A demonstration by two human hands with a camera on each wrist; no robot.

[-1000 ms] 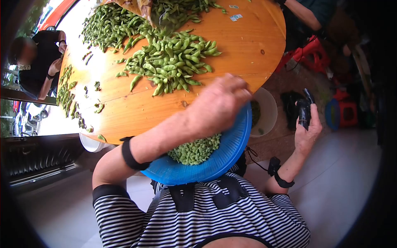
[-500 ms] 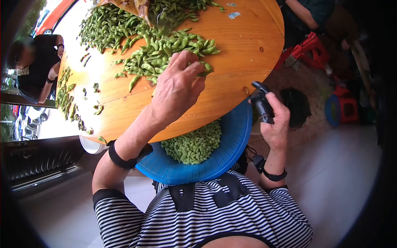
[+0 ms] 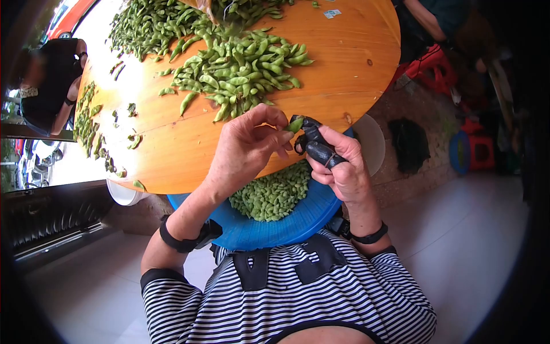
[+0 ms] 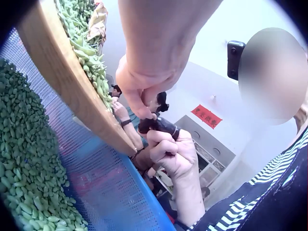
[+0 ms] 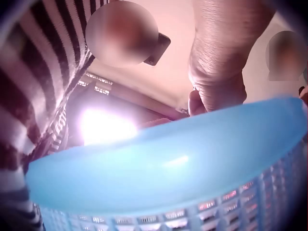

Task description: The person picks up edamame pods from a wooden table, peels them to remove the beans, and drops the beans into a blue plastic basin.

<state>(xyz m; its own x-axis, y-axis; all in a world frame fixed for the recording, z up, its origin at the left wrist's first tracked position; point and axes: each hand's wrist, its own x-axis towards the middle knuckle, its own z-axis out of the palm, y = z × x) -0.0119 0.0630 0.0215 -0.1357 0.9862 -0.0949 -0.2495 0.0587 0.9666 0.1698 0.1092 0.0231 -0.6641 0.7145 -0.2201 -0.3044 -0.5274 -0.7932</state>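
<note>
Over the near edge of the table my two hands meet at a green soybean pod. The left hand pinches it between thumb and fingers. My right hand, with black wrapping on its thumb and a finger, grips it at the other end; its remaining fingers curl in. Below, a blue basket on my lap holds many shelled green beans. In the left wrist view the black-wrapped fingers touch the left fingertips. The basket's rim fills much of the right wrist view.
A heap of pods lies on the wooden table, with a bigger pile behind it. Scattered pods line the left edge. White buckets stand below the table. Another person sits at the left, near red stools opposite.
My left hand went from above the basket to the pod heap, then came back toward me with a pod. The right hand moved in from the right side to meet it.
</note>
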